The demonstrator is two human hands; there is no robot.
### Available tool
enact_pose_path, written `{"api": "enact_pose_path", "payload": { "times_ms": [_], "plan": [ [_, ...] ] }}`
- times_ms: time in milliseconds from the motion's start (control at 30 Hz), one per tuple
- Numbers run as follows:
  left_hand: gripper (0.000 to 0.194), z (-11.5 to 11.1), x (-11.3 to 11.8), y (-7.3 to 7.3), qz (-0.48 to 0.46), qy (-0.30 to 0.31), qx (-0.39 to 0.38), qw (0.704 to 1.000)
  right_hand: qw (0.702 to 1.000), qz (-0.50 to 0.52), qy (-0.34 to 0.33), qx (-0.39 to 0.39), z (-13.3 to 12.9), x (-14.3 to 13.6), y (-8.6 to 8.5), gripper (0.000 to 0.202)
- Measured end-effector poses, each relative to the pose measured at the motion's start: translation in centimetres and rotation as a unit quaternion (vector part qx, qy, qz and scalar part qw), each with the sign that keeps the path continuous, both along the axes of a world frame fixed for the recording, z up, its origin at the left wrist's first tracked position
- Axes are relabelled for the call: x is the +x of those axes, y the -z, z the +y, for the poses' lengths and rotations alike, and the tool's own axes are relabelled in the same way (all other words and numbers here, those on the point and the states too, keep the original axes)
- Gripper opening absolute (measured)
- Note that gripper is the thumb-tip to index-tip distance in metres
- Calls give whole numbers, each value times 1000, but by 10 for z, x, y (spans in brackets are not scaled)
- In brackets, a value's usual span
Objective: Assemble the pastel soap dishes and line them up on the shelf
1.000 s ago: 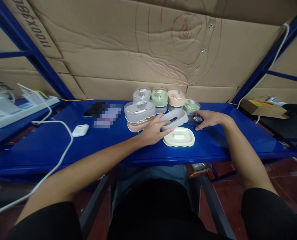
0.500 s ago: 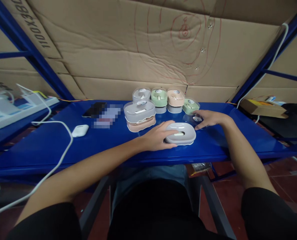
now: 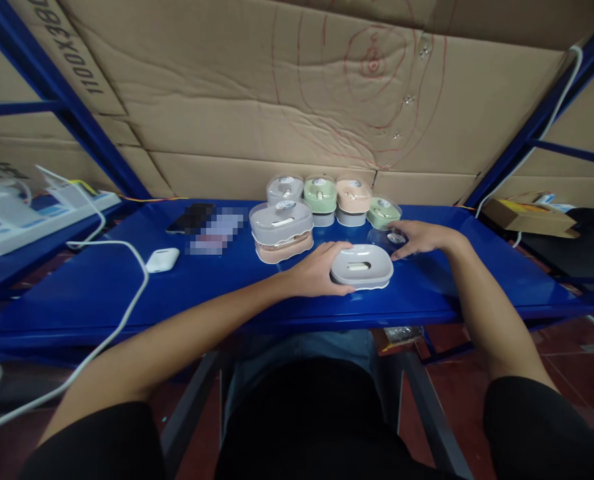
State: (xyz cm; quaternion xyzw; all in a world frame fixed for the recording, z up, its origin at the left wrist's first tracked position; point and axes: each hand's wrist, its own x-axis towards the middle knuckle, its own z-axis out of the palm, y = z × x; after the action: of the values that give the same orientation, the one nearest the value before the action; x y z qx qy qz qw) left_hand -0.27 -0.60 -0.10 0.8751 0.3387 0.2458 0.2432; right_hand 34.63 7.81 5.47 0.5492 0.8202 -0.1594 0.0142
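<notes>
An open-topped grey oval box (image 3: 371, 267) sits near the table's front edge, a small white piece in its middle. My left hand (image 3: 317, 272) grips its left end, thumb at the front and fingers behind. Just beyond it on the right, a clear lid (image 3: 383, 240) with a round sticker lies low on the table, and my right hand (image 3: 417, 239) has its fingers curved around the lid's right side. To the left, a grey box with a clear lid (image 3: 281, 222) rests on a pink box (image 3: 285, 247).
Behind stand a grey box (image 3: 285, 189), a green box (image 3: 320, 193), a pink box (image 3: 353, 195) and a low green box (image 3: 383, 212). A white case (image 3: 163, 260), a phone (image 3: 191, 218) and a white cable (image 3: 139, 280) lie on the left of the blue table (image 3: 217, 300).
A finger of my left hand that reached over the grey box's middle has drawn back to its left end. My right hand stays at the clear lid.
</notes>
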Motion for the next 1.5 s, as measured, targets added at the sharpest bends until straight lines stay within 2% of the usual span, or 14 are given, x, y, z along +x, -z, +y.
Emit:
{"api": "enact_pose_path", "payload": {
  "times_ms": [400, 667, 867, 1033, 1167, 1267, 1500],
  "plan": [
    [93, 2, -1, 0, -29, 37, -22, 999, 1000, -3, 0, -1, 0, 0, 0, 111],
    [92, 4, -2, -3, -28, 40, -44, 998, 1000, -9, 1, 2, 0, 0, 0, 111],
    [95, 3, -4, -7, -5, 47, -31, 998, 1000, 5, -11, 2, -1, 1, -1, 106],
    [97, 2, -3, -10, 2, 38, -24, 999, 1000, 3, -3, -1, 0, 0, -1, 111],
    [95, 2, -2, -7, 5, 18, -14, 1000, 1000, 6, -3, -6, 1, 0, 0, 111],
    [98, 4, -2, -3, 2, 26, -2, 1000, 1000, 13, -5, -8, 1, 0, 1, 111],
    [85, 6, -6, -3, -29, 30, 4, 999, 1000, 8, -3, -4, -1, -2, 0, 109]
  ]
}}
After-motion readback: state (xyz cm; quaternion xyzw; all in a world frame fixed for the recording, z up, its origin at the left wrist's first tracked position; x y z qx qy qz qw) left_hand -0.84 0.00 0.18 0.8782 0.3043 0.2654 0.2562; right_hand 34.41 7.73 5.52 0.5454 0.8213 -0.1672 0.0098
